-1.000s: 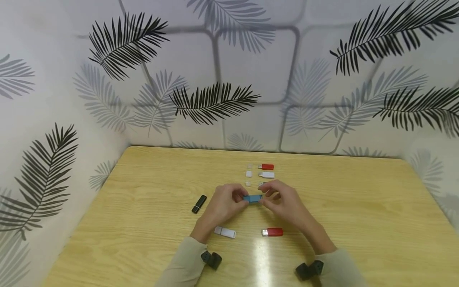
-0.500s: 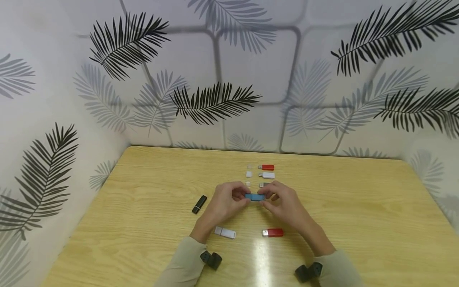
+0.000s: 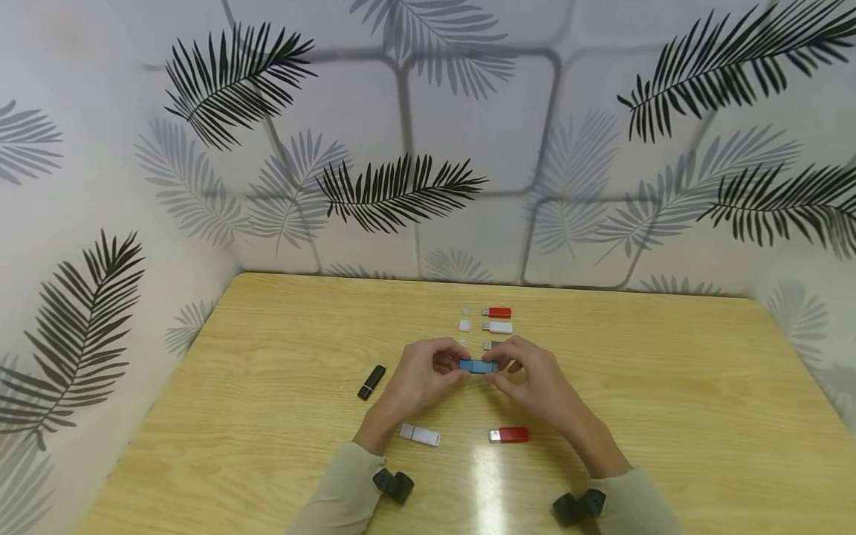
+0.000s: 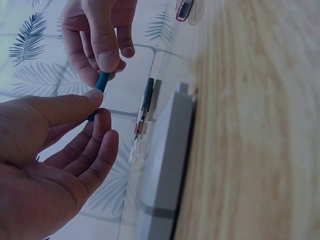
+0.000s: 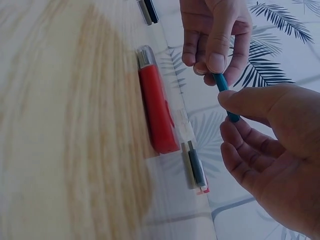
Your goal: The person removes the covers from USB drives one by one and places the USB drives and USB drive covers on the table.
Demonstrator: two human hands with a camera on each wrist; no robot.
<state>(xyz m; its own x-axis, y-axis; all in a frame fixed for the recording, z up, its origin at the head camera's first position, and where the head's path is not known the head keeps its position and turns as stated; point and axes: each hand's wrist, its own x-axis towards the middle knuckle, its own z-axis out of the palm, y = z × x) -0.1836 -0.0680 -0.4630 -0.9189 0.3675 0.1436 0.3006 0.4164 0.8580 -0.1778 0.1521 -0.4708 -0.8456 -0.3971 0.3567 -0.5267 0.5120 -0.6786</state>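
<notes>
A blue USB stick (image 3: 478,366) is raised above the table between both hands, lying roughly crosswise. My left hand (image 3: 428,369) pinches its left end between thumb and fingers. On its right end, my right hand (image 3: 532,374) has thumb and fingertips in a pinch. The left wrist view shows the blue stick (image 4: 103,81) edge-on, its ends covered by fingertips. Behind the hands, a dark grey USB stick (image 3: 491,345) with its metal plug bare is partly hidden by the right fingers. A capped red USB stick (image 3: 510,435) lies in front of the right hand.
On the wooden table (image 3: 281,327), a black USB stick (image 3: 371,382) and a white USB stick (image 3: 420,435) lie near the left arm. An uncapped red stick (image 3: 499,312) and white stick (image 3: 500,327) lie behind, with small caps (image 3: 464,325) to their left.
The blue stick has shifted slightly right and away. My right fingers, a little lifted at its right end one second ago, now close on it. The sticks on the table stay put.
</notes>
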